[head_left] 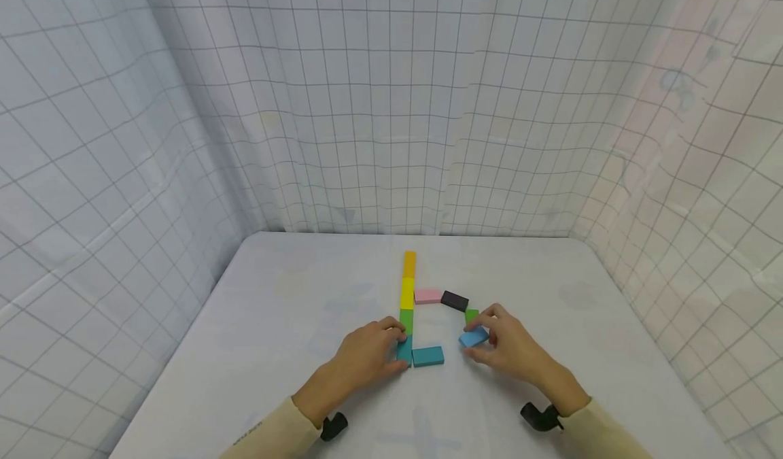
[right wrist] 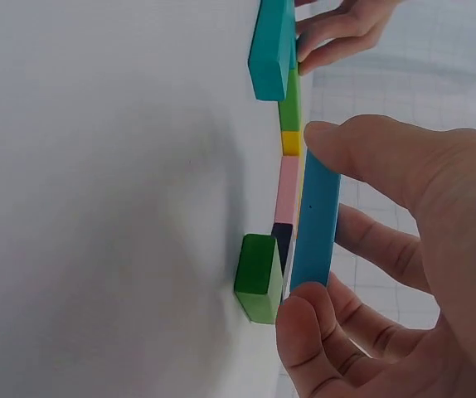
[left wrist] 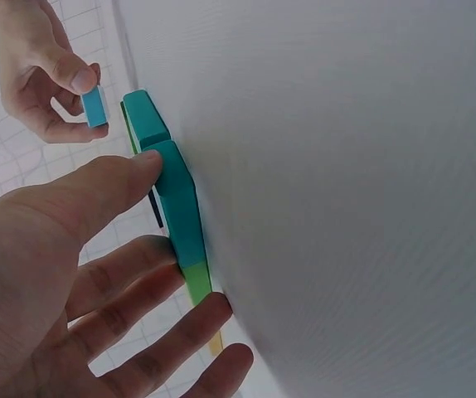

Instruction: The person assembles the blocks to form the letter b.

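Note:
Between its thumb and fingertips, my right hand [head_left: 510, 345] holds a light blue block [right wrist: 315, 220] by its two ends. In the head view this block is tilted, just in front of a green block [right wrist: 257, 278] that the fingers partly cover. My left hand [head_left: 365, 353] is at the near end of a straight row, its thumb and a finger pinching the teal block [left wrist: 178, 203] lying there. Beside that one, a second teal block [head_left: 428, 356] points to the right. Beyond the left hand the row goes on with a green block [head_left: 406, 321], a yellow block [head_left: 407, 294] and an orange block [head_left: 410, 264].
A pink block [head_left: 427, 296] extends rightward from the row's yellow block, followed by an angled black block [head_left: 455, 300]. All lie on a white tabletop [head_left: 293, 296]. White grid-patterned curtains [head_left: 391, 105] hang behind the table and along both sides.

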{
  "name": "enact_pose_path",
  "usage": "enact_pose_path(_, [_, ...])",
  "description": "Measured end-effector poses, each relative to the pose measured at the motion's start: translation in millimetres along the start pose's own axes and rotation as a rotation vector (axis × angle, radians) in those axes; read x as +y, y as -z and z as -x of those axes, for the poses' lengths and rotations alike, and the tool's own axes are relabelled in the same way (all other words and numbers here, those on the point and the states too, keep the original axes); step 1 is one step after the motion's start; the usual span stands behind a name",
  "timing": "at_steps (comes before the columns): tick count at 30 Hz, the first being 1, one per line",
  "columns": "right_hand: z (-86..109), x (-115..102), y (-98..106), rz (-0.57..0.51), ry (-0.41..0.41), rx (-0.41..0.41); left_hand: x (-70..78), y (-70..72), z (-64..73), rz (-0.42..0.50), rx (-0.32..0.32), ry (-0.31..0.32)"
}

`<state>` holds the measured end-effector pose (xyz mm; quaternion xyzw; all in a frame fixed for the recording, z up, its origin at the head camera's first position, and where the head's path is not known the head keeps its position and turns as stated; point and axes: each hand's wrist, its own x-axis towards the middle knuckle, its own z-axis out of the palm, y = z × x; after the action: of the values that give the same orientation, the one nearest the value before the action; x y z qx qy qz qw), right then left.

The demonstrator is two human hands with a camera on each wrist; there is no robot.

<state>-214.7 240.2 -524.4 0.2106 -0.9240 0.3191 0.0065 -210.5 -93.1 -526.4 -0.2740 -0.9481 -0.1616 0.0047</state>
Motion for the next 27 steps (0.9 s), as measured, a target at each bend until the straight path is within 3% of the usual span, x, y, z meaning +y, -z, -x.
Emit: enact_pose_path(27, [-2.1, -3.9, -19.0, 0.066, 0.041, -0.062, -2.1, -0.9, -2.9, -0.002, -0.018, 0.008])
